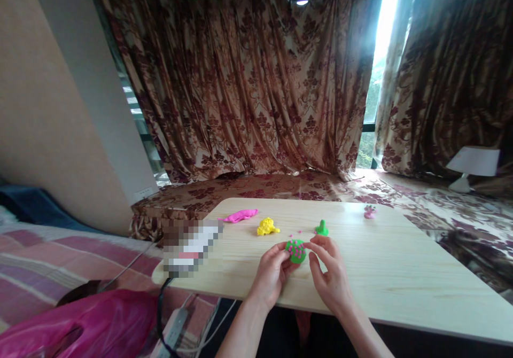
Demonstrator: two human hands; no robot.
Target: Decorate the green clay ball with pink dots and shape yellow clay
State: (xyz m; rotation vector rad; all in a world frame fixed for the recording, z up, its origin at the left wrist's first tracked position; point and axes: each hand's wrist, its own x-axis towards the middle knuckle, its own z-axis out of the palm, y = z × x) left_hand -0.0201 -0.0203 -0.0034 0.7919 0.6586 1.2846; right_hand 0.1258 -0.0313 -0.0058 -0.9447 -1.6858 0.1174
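Note:
A green clay ball (296,251) dotted with small pink bits sits between both hands, just above the light wooden table (393,272). My left hand (271,272) pinches its left side with curled fingers. My right hand (331,272) touches its right side with thumb and fingertips, fingers bent. Beyond the hands lie a yellow clay lump (267,226), a small green clay cone (321,228), a long pink clay piece (240,216) and a small pink clay bit (369,212).
A blurred-out object (191,247) lies at the table's left edge. A pink plastic bag (80,323) and cables (176,326) sit lower left on striped bedding. Patterned curtains (248,91) hang behind; a white lamp (471,165) stands far right.

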